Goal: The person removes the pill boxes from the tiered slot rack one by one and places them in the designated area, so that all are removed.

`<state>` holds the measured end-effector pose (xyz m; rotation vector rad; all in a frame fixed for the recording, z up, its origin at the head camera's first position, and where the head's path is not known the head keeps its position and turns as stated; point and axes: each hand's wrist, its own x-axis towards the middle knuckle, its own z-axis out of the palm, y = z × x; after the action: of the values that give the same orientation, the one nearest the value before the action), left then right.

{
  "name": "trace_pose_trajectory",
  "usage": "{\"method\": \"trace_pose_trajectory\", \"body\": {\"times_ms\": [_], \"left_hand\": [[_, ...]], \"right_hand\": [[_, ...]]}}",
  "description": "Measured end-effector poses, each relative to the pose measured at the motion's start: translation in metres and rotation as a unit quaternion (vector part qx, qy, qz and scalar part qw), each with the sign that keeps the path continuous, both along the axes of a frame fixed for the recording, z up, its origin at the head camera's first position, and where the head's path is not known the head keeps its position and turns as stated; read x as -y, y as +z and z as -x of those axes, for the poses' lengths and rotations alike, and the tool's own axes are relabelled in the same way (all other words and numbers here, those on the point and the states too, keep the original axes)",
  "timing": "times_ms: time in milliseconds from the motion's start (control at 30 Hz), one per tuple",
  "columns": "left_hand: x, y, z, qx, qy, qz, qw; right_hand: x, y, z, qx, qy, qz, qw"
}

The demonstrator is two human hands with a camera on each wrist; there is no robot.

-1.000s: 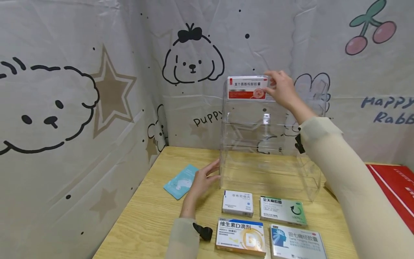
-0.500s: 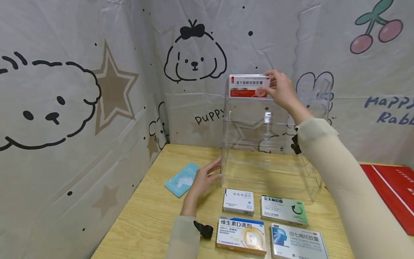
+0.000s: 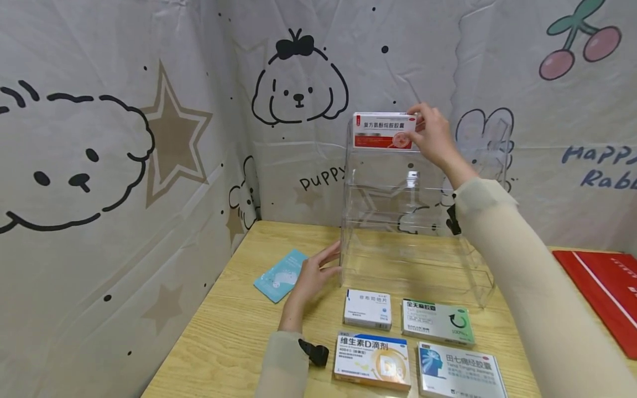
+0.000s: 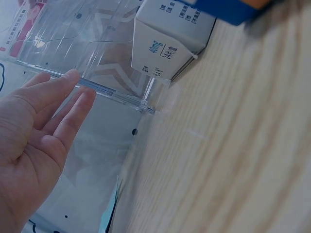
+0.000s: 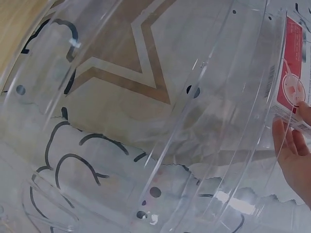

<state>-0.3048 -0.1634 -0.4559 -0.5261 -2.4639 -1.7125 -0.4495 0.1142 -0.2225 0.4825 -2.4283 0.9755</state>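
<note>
A white and red medicine box (image 3: 383, 131) stands upright on the top tier of a clear tiered display rack (image 3: 398, 193), at its left end. My right hand (image 3: 432, 132) pinches the box's right end between thumb and fingers; the right wrist view shows the same grip on the red-and-white carton (image 5: 293, 68). Low down, my left hand (image 3: 313, 276) touches the rack's left side with its fingers extended. In the left wrist view those straight fingers (image 4: 73, 116) lie against the rack's clear edge (image 4: 112, 91).
In front of the rack lie a white box (image 3: 367, 309), a green and white box (image 3: 438, 321), a vitamin D box (image 3: 372, 359) and a blue-grey box (image 3: 461, 369). A teal packet (image 3: 281, 275) lies at left, a red mat (image 3: 597, 293) at right. Printed fabric hangs behind.
The head view has shifted slightly. Both hands keep their places, the right on the medicine box and the left at the rack's side.
</note>
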Motion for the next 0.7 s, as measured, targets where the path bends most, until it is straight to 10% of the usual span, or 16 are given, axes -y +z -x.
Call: {"method": "trace_pose_trajectory", "body": {"times_ms": [700], "left_hand": [[0.000, 0.004, -0.003, -0.009, -0.001, 0.005, 0.9999]], "right_hand": [[-0.012, 0.004, -0.002, -0.064, -0.038, 0.085, 0.994]]}}
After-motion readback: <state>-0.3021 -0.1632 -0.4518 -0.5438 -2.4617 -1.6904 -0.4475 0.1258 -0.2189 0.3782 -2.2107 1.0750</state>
